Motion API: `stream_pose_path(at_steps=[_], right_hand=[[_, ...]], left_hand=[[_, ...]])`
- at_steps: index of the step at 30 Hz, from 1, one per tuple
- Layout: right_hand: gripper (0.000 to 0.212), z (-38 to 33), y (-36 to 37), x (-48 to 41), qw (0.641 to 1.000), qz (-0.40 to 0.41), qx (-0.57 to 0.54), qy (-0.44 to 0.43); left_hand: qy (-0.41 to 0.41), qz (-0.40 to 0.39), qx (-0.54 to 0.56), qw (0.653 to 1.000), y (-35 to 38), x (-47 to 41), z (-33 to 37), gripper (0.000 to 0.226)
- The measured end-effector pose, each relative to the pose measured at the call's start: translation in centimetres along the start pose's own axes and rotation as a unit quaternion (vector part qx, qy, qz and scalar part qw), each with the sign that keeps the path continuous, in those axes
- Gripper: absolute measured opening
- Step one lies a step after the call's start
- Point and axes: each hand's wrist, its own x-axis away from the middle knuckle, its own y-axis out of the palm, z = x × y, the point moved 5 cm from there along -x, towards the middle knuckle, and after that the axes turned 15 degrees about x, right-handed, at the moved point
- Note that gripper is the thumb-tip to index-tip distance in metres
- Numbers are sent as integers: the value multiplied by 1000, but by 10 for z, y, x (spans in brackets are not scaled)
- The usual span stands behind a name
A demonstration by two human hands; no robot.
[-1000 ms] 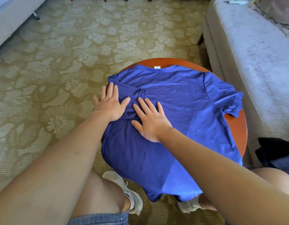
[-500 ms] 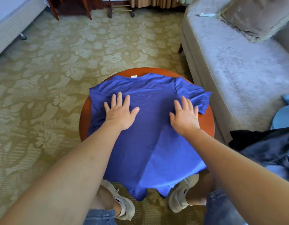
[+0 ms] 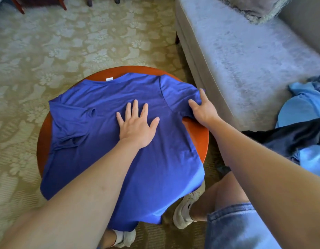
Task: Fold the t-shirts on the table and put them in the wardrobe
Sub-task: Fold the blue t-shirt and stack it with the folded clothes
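Left hand (image 3: 137,126) flat on blue t-shirt (image 3: 105,108), fingers straight, spread. Right hand (image 3: 204,112) pinching right sleeve (image 3: 177,94) at round table (image 3: 200,135) right edge.

A grey sofa (image 3: 245,56) stands along the right edge of the floral carpet (image 3: 48,42) — a fringed cushion (image 3: 254,6) at the sofa's far end. Dark wooden furniture legs (image 3: 20,7) stand at the carpet's far edge.

One wide-angle view only, from the person's head, tilted forward and down, close over the round table (image 3: 200,133) and the t-shirt (image 3: 101,105); carpet (image 3: 48,51) runs far and left, the sofa (image 3: 236,60) right.
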Motion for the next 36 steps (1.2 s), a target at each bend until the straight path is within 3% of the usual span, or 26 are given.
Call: stream_pose_path(at_steps=[3, 6, 9, 12, 15, 18, 20, 22, 24, 26, 27, 30, 32, 36], right_hand=[[53, 2, 3, -13, 997, 33, -71, -3], [57, 3, 3, -16, 995, 50, -82, 15], [57, -10, -11, -7, 993, 115, -34, -11], [63, -43, -23, 11, 977, 166, 64, -116], [73, -77, -12, 26, 955, 122, 193, -186], [76, -109, 12, 41, 916, 66, 331, -219], [77, -125, 36, 51, 901, 4, 356, -248], [68, -137, 56, 66, 906, -37, 307, -289], [43, -140, 56, 73, 932, 38, 228, -279], [31, -132, 51, 73, 935, 117, 240, -232], [37, -124, 54, 71, 932, 114, 272, -212], [67, -97, 73, 65, 920, 8, 359, -156], [71, -86, 85, 61, 908, -36, 391, -146], [72, -87, 87, 46, 906, -25, 397, -142]], left_hand=[[2, 16, 9, 1000, -1, -2, 2, 71], [0, 13, 7, 1000, 0, -3, 2, 70], [-1, 11, 6, 1000, 0, -3, 1, 70], [1, -6, 14, 1000, -2, -3, 1, 68], [11, -34, 84, 996, -13, 1, -4, 63], [6, 3, 159, 987, -38, 9, -26, 59], [-13, 47, 157, 986, -58, 18, -52, 58], [-38, 73, 127, 989, -72, 25, -83, 59], [-76, 82, 97, 989, -81, 32, -114, 62], [-125, 79, 81, 986, -82, 38, -139, 65], [-145, 73, 76, 984, -81, 39, -147, 67], [-173, 43, 54, 982, -67, 41, -159, 72], [-171, 37, 33, 984, -58, 39, -159, 74], [-154, 46, 28, 987, -57, 24, -156, 76]])
